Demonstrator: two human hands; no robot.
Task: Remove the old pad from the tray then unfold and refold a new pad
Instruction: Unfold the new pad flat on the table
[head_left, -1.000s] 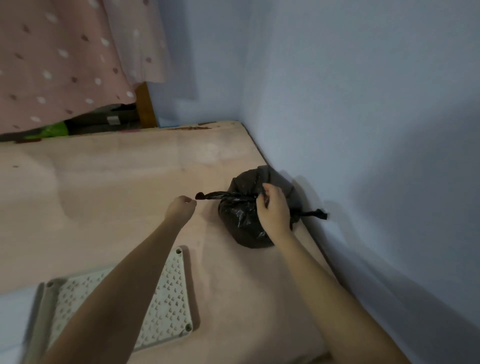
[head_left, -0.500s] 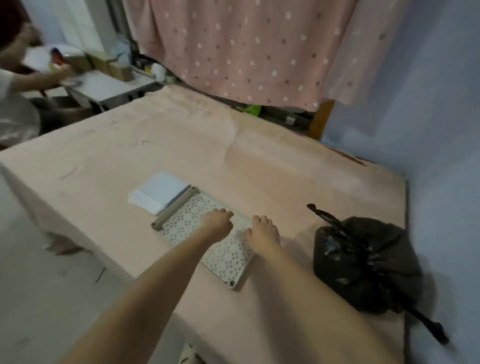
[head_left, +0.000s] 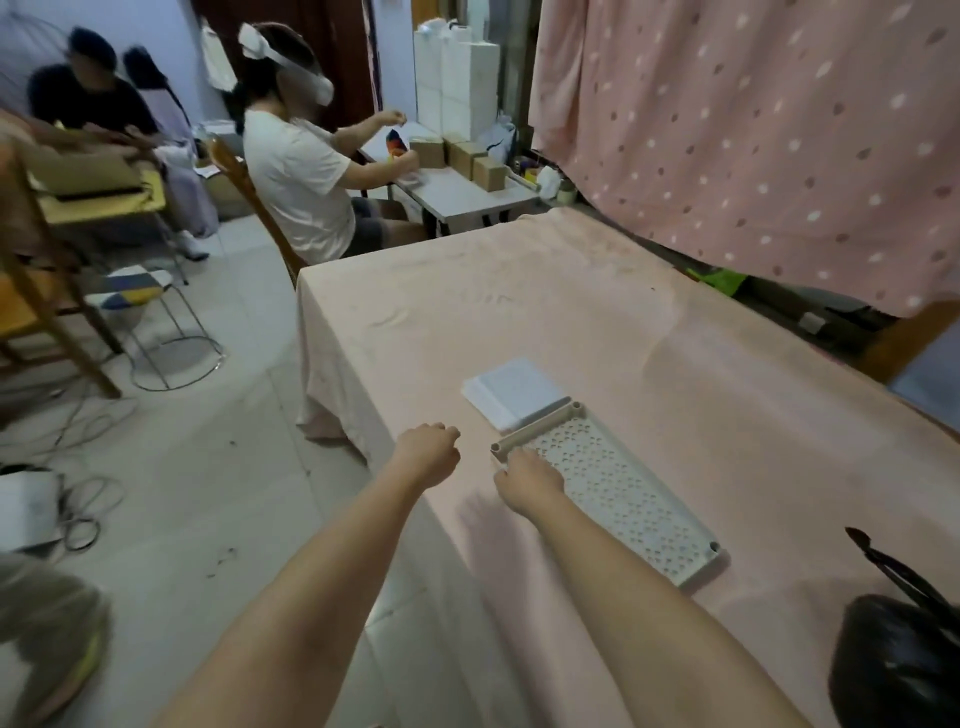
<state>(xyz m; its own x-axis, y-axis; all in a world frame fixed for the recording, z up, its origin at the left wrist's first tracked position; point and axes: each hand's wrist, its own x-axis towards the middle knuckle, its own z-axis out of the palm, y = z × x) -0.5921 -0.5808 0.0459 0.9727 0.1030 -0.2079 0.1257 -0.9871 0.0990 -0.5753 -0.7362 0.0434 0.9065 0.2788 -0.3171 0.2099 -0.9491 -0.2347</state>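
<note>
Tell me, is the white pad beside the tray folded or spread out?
Folded. The white pad lies as a compact thick rectangle with stacked edges, beside the tray.

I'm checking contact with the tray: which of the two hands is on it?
The right hand, whose fingers rest on the perforated tray at its near-left corner. The left hand hovers curled beside the table edge, holding nothing.

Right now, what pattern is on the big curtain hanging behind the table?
The curtain is pink with white and brownish dots, seen best in the head view.
</note>
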